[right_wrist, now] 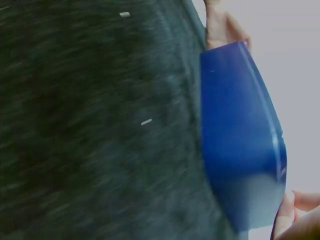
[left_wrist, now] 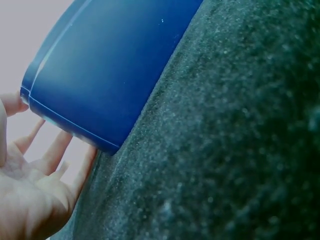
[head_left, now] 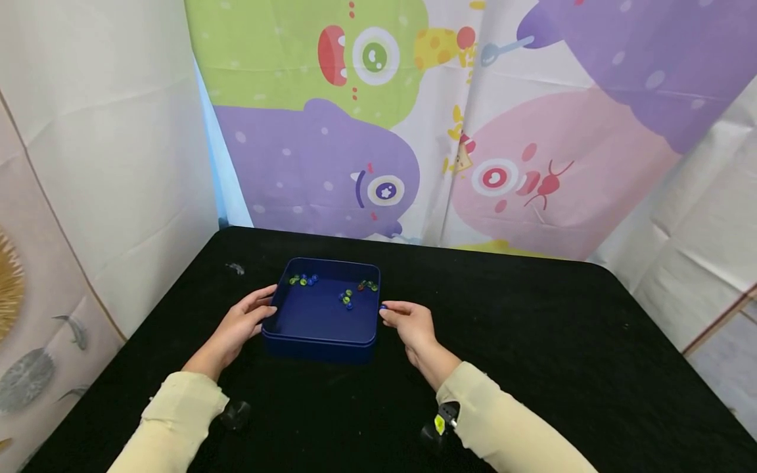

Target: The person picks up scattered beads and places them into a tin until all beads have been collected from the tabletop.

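A square navy-blue open box [head_left: 319, 339] sits on a black-covered table. Inside it several glass marbles, blue, green and one reddish, lie in three loose groups: back left marbles [head_left: 303, 281], middle marbles [head_left: 346, 299] and right-wall marbles [head_left: 368, 286]. My left hand [head_left: 239, 326] rests against the box's left side, thumb at the rim; in the left wrist view its fingers [left_wrist: 55, 151] lie fairly straight along the outer wall. Just outside the right wall, my right hand [head_left: 414, 330] pinches a blue marble [head_left: 383, 307]. In the right wrist view that hand [right_wrist: 300, 220] hides the marble.
The black table cloth [head_left: 532, 341] spreads around the box, with a small pale mark [head_left: 235, 269] at the back left. A cartoon-printed curtain [head_left: 331, 151] hangs behind the table's far edge, and white cloth walls [head_left: 118, 144] stand at the sides.
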Demonstrator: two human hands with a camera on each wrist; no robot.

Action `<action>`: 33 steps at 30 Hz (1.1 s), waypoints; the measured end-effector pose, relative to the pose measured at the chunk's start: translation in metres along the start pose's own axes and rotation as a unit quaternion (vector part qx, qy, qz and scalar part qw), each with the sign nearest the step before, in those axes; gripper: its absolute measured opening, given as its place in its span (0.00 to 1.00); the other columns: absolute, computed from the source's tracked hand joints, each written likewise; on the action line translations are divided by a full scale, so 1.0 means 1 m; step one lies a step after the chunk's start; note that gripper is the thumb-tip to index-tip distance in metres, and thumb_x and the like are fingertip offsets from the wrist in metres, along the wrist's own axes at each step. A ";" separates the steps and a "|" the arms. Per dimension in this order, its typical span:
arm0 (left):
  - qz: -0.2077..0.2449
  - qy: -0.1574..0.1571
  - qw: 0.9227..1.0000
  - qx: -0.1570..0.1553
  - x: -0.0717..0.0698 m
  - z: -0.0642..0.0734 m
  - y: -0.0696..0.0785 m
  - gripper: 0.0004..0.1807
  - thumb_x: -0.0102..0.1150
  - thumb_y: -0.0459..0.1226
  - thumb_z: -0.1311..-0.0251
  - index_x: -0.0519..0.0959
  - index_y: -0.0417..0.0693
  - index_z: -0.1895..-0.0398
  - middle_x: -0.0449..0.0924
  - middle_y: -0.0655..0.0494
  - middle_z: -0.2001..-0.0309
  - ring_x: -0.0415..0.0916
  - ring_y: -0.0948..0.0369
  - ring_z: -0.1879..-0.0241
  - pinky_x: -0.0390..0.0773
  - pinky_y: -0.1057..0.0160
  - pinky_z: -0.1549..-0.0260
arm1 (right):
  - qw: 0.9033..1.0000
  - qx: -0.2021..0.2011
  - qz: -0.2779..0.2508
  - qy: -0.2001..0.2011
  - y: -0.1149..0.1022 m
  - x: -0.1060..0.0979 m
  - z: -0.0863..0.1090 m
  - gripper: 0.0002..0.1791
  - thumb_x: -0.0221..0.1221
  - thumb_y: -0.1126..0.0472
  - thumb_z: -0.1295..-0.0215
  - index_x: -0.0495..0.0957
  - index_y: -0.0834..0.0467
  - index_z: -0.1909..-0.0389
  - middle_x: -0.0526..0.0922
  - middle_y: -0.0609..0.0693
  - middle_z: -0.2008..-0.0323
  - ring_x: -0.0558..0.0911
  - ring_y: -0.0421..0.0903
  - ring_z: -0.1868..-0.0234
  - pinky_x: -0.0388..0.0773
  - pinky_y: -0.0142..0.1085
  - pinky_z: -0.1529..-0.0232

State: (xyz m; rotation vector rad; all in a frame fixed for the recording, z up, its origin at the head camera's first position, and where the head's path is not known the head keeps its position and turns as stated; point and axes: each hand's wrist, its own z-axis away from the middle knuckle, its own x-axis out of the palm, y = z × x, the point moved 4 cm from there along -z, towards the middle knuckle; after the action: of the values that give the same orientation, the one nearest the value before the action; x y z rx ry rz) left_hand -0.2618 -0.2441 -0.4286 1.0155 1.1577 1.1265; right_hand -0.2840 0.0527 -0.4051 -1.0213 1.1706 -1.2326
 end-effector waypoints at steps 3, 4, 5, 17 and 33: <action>-0.003 0.000 1.000 -0.001 0.000 0.001 0.000 0.30 0.44 0.41 0.32 0.53 0.49 0.28 0.51 0.38 0.31 0.55 0.43 0.35 0.59 0.44 0.39 | 1.000 -0.011 -0.003 -0.007 -0.009 0.011 -0.001 0.12 0.60 0.70 0.41 0.79 0.70 0.56 0.82 0.59 0.59 0.82 0.52 0.60 0.78 0.42 0.54; -0.003 0.000 1.000 -0.001 0.000 0.001 0.001 0.30 0.44 0.40 0.32 0.53 0.49 0.28 0.51 0.38 0.31 0.55 0.43 0.35 0.59 0.44 0.39 | 1.000 -0.013 0.000 -0.009 -0.012 0.015 -0.002 0.13 0.60 0.70 0.41 0.79 0.70 0.56 0.82 0.59 0.59 0.82 0.52 0.60 0.78 0.42 0.54; -0.003 -0.001 1.000 -0.002 0.000 0.001 0.001 0.30 0.44 0.40 0.32 0.52 0.49 0.28 0.50 0.38 0.31 0.55 0.43 0.35 0.59 0.44 0.39 | 1.000 -0.013 0.001 -0.011 -0.014 0.018 -0.002 0.13 0.60 0.70 0.41 0.79 0.70 0.55 0.82 0.59 0.59 0.82 0.53 0.59 0.78 0.42 0.53; 0.002 -0.003 1.000 -0.010 0.000 0.000 0.001 0.30 0.44 0.40 0.31 0.52 0.50 0.28 0.48 0.38 0.31 0.53 0.43 0.34 0.58 0.45 0.39 | 0.999 -0.025 0.013 -0.020 -0.027 0.048 -0.008 0.12 0.63 0.68 0.44 0.81 0.68 0.58 0.83 0.56 0.62 0.83 0.52 0.61 0.77 0.44 0.51; 0.007 -0.002 1.000 -0.009 -0.001 -0.001 -0.001 0.30 0.44 0.40 0.32 0.52 0.50 0.28 0.49 0.38 0.31 0.54 0.43 0.35 0.59 0.45 0.39 | 0.999 -0.018 -0.030 0.004 -0.025 0.047 -0.009 0.11 0.63 0.65 0.43 0.82 0.64 0.59 0.83 0.55 0.62 0.82 0.54 0.60 0.76 0.44 0.50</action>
State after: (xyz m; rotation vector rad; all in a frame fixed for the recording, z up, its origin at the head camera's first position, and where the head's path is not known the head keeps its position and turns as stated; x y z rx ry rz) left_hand -0.2622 -0.2449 -0.4293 1.0131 1.1368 1.1443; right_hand -0.2976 0.0044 -0.3857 -1.0858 1.1805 -1.2678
